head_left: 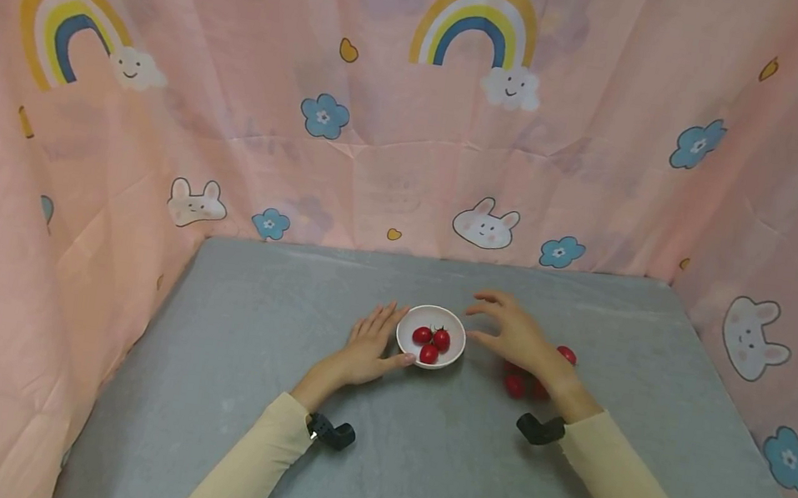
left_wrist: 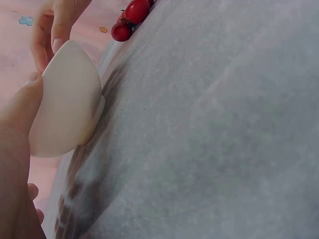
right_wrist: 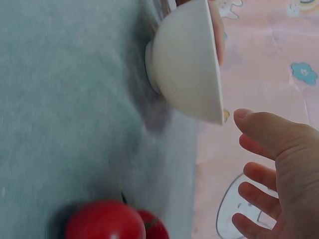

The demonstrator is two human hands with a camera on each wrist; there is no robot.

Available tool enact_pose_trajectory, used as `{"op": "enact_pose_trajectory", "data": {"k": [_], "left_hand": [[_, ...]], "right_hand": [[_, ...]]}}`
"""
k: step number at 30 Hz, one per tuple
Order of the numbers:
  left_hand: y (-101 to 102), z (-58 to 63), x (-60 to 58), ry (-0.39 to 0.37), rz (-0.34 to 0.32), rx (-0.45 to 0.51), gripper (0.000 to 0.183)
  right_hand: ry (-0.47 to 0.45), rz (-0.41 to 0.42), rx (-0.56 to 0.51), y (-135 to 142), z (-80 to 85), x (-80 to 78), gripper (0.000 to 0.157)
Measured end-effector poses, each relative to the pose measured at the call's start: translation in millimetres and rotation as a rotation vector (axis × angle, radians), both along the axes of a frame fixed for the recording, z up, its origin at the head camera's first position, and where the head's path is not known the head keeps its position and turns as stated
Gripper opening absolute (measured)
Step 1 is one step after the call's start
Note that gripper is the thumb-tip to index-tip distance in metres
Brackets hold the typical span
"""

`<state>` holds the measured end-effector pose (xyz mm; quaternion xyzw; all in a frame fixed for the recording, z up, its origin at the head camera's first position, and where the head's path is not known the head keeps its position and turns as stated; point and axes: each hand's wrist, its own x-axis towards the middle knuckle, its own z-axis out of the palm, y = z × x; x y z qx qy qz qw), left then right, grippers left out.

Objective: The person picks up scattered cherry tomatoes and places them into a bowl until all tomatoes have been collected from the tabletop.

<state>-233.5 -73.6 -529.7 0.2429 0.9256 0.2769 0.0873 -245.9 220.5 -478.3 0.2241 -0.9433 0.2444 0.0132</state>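
A small white bowl (head_left: 456, 356) stands on the grey tabletop with three cherry tomatoes (head_left: 429, 355) inside; at least one has a green stem. My left hand (head_left: 364, 352) lies along the bowl's left side, its fingers fairly straight and its thumb at the near rim. In the left wrist view that thumb (left_wrist: 31, 97) touches the bowl's edge. Right of the bowl, my right hand (head_left: 515, 332) hovers with nothing in it, thumb and fingers spread apart, fingertips close to the rim. The right wrist view has the thumb (right_wrist: 259, 127) just off the bowl (right_wrist: 187, 64).
Several more red tomatoes (head_left: 515, 385) lie on the table to the right, partly hidden beneath my right wrist. The grey table (head_left: 415, 470) is bounded at the back and sides by a pink printed curtain (head_left: 378, 179). Each wrist wears a black camera (head_left: 540, 429).
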Motion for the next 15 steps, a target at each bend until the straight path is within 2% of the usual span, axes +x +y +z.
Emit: {"op": "enact_pose_trajectory", "data": {"k": [6,15], "left_hand": [[-0.3,0.9,0.7,-0.001,-0.003,0.006,0.087],[-0.8,1.3,1.7,0.005,-0.008,0.021,0.086]], "right_hand": [[0.016,-0.017,-0.005,18.2,-1.4,-0.3,0.040],[0.023,-0.035,0.014,40.8,-6.2,10.3,0.039]]}}
